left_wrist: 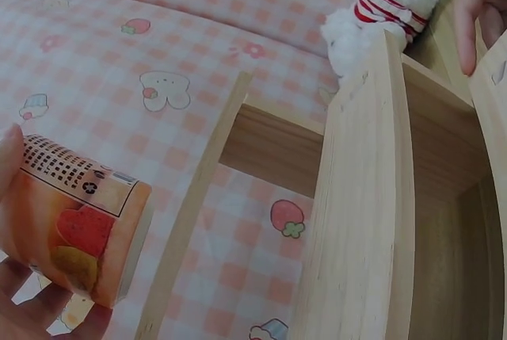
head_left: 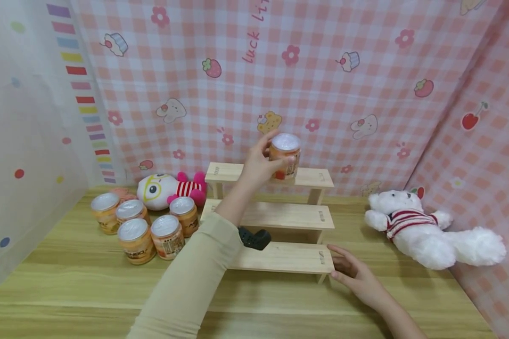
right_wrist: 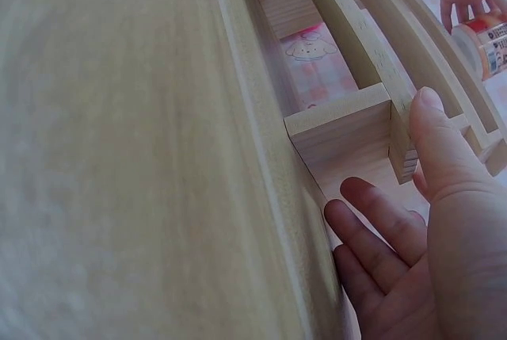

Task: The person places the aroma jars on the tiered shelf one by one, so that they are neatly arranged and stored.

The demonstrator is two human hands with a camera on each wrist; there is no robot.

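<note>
My left hand [head_left: 260, 162] grips an orange-labelled can [head_left: 285, 157] with a silver lid, held upright over the top tier of a three-step wooden shelf [head_left: 280, 214]. In the left wrist view, fruit pictures and printed text show on the can [left_wrist: 71, 221], and a gap separates its base from the top plank. My right hand [head_left: 358, 278] touches the right end of the lowest step. In the right wrist view its thumb lies against the plank end, while the other fingers extend loosely below. Several similar cans [head_left: 136, 240] stand grouped left of the shelf.
A pink and white plush toy [head_left: 165, 190] with yellow glasses lies behind the cans. To the right, a white teddy bear [head_left: 420, 226] in a striped sweater lies on the wooden table [head_left: 89, 296]. Pink checked cloth [head_left: 246, 94] hangs behind. A black wrist device [head_left: 254, 238] sits at the left sleeve.
</note>
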